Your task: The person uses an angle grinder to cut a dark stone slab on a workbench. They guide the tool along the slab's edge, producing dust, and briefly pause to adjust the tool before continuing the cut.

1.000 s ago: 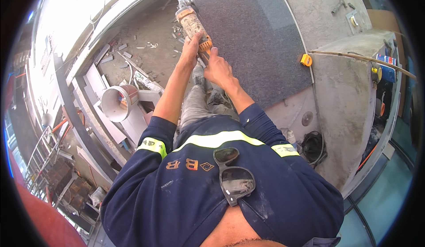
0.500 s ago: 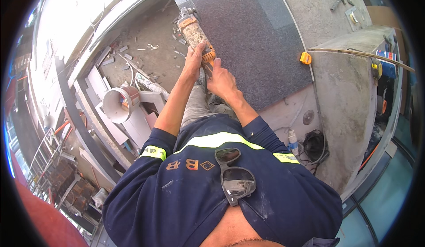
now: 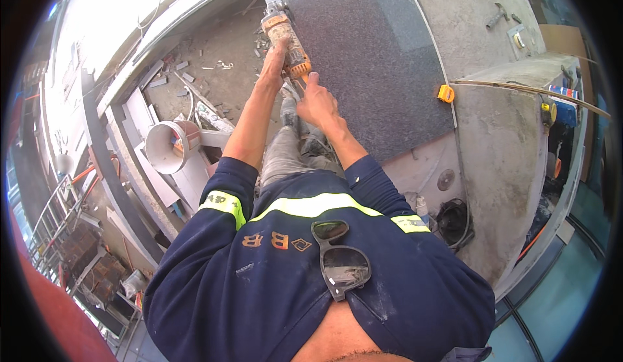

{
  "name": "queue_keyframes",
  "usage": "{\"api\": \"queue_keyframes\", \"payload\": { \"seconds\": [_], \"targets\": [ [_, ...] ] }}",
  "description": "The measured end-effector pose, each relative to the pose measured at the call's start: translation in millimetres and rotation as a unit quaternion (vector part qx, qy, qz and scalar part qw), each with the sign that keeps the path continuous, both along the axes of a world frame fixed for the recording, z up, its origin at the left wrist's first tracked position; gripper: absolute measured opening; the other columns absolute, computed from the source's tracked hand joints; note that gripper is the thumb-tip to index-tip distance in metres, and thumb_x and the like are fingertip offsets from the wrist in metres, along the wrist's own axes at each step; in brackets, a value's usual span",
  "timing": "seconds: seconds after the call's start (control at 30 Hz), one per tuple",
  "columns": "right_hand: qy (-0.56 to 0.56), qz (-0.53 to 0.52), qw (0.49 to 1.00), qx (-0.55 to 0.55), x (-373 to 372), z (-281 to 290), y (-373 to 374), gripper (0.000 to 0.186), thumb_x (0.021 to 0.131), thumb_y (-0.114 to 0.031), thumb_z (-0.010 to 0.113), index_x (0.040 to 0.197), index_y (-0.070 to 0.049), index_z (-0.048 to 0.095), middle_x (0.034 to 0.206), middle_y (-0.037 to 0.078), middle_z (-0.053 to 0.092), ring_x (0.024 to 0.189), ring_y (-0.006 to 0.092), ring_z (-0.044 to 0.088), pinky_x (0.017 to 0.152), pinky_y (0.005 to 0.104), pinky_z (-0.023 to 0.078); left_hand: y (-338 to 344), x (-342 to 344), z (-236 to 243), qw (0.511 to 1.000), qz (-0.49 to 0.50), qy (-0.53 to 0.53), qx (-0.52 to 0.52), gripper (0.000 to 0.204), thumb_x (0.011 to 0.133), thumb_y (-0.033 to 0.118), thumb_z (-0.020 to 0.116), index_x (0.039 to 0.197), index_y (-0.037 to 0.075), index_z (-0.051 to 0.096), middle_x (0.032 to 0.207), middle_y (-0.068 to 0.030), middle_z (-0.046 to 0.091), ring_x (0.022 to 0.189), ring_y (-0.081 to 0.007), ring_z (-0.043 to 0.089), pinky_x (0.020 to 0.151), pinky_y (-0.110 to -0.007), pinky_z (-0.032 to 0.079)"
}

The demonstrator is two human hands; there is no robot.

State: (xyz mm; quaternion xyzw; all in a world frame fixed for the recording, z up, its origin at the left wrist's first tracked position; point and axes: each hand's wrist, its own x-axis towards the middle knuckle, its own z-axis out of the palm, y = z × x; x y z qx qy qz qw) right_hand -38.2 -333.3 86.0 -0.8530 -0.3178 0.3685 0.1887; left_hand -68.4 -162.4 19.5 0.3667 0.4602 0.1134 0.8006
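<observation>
A dusty orange angle grinder (image 3: 294, 52) lies along the left edge of a dark grey stone slab (image 3: 376, 70), its head at the top near that edge. My left hand (image 3: 274, 63) is wrapped round the grinder's body from the left, while my right hand (image 3: 315, 102) grips the orange rear handle, thumb on top. The grinder's disc is small and hard to make out. A yellow tape measure (image 3: 445, 93) sits by the slab's right edge. Below the hands my legs and boot show over debris; sunglasses (image 3: 341, 268) hang on my shirt front.
A bucket (image 3: 165, 148) lies tipped on offcuts and beams at left, near rubble (image 3: 207, 70). A concrete ledge (image 3: 467, 18) bears a hammer (image 3: 496, 16) at right, with a long thin strip (image 3: 519, 86) across it. A dark cable coil (image 3: 452, 222) lies lower right.
The grinder's head dipped down and right half a second ago and now sits slightly higher. My left hand has shifted a little up the body; both hands still hold the tool.
</observation>
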Motion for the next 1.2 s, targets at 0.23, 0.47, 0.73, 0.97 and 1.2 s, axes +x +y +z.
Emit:
{"api": "queue_keyframes", "payload": {
  "seconds": [0.23, 0.47, 0.73, 0.97, 1.2],
  "targets": [
    [0.0, 0.007, 1.0, -0.026, -16.7, 15.1, -37.4, 0.075, 0.093, -0.013, 0.067, 0.154, 0.014, 0.033, 0.107, 0.035, 0.076, 0.105, 0.0531, 0.075, 0.096, 0.0594, 0.058, -15.3, -8.3, -0.8, 0.999, -0.021, -0.011, 0.029, 0.063, 0.105, 0.052, 0.069, 0.143, 0.002, 0.061, 0.123, -0.0099, 0.073, 0.108, -0.0235, 0.073, 0.097, -0.044, 0.059],
    [-0.011, 0.016, 1.0, -0.003, 0.5, 3.0, -11.8, 0.073, 0.093, -0.012, 0.064, 0.154, 0.015, 0.033, 0.11, 0.037, 0.075, 0.105, 0.0547, 0.074, 0.097, 0.0596, 0.058, 15.3, 8.9, -19.4, 0.998, -0.012, 0.038, 0.047, 0.072, 0.102, 0.057, 0.071, 0.141, -0.003, 0.063, 0.124, -0.0148, 0.073, 0.111, -0.0289, 0.072, 0.096, -0.049, 0.058],
    [-0.021, 0.019, 1.0, -0.01, 11.5, -5.6, 16.4, 0.072, 0.092, -0.011, 0.063, 0.152, 0.015, 0.034, 0.111, 0.037, 0.075, 0.107, 0.0535, 0.074, 0.098, 0.0593, 0.057, 38.8, 21.0, -33.6, 0.998, 0.008, 0.045, 0.047, 0.072, 0.098, 0.057, 0.075, 0.14, 0.0, 0.06, 0.123, -0.0143, 0.072, 0.109, -0.0287, 0.073, 0.092, -0.053, 0.059],
    [-0.005, 0.016, 1.0, -0.02, -8.7, 23.5, -27.1, 0.071, 0.089, -0.01, 0.065, 0.148, 0.015, 0.035, 0.108, 0.038, 0.074, 0.105, 0.0546, 0.074, 0.095, 0.0604, 0.058, -45.6, -25.1, 6.6, 0.992, 0.005, -0.115, -0.049, 0.055, 0.106, 0.038, 0.073, 0.142, 0.004, 0.049, 0.121, -0.0125, 0.068, 0.105, -0.0241, 0.071, 0.089, -0.043, 0.062],
    [-0.008, 0.017, 1.0, -0.009, -2.0, 10.7, -15.9, 0.069, 0.089, -0.009, 0.064, 0.147, 0.013, 0.034, 0.109, 0.039, 0.074, 0.106, 0.0557, 0.074, 0.096, 0.0618, 0.057, -34.3, -10.7, -1.3, 0.999, 0.019, -0.029, 0.004, 0.044, 0.111, 0.044, 0.066, 0.133, 0.007, 0.058, 0.112, -0.0066, 0.07, 0.1, -0.0194, 0.071, 0.089, -0.04, 0.061]
  ]
}}
